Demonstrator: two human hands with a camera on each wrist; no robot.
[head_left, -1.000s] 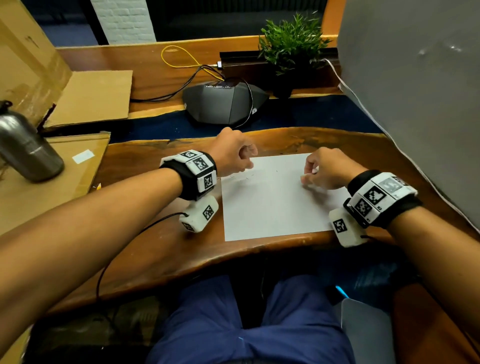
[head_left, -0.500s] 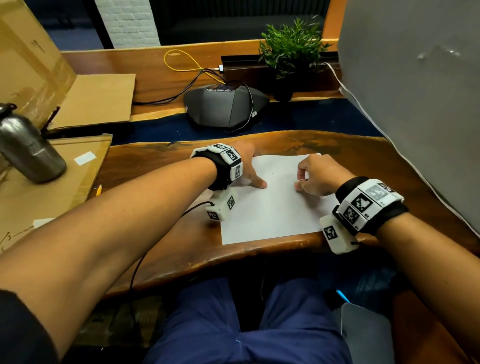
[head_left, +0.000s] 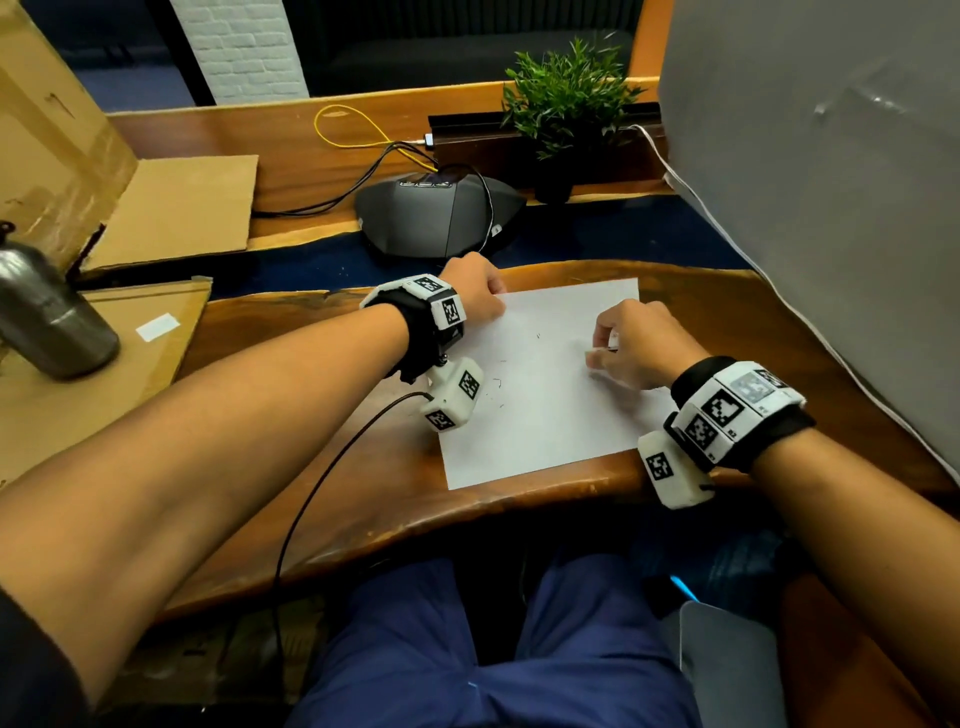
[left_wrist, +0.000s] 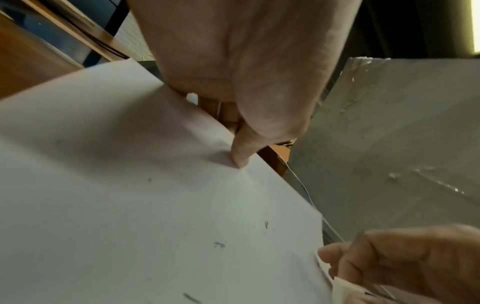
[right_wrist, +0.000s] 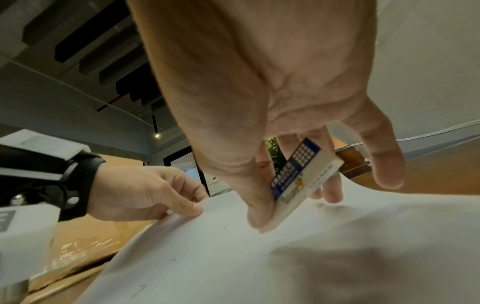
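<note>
A white sheet of paper (head_left: 540, 395) with a few small pencil marks (head_left: 497, 382) lies on the wooden table (head_left: 311, 467). My left hand (head_left: 475, 293) sits at the sheet's far left corner; its thumb (left_wrist: 240, 160) presses on the paper (left_wrist: 130, 205) near the edge and the other fingers curl at that edge. My right hand (head_left: 634, 343) hovers low over the sheet's right half. It pinches a white eraser (right_wrist: 303, 181) in a blue and white sleeve between thumb and fingers, one end down at the paper (right_wrist: 259, 267).
A grey conference speaker (head_left: 436, 215) with cables and a potted plant (head_left: 566, 98) stand behind the sheet. A metal bottle (head_left: 52, 317) and cardboard (head_left: 176, 208) are at the left. A large grey panel (head_left: 831, 182) leans along the right side.
My left hand has moved from beside the sheet onto its far left corner and now holds it down. The right hand has stayed over the right half with the eraser.
</note>
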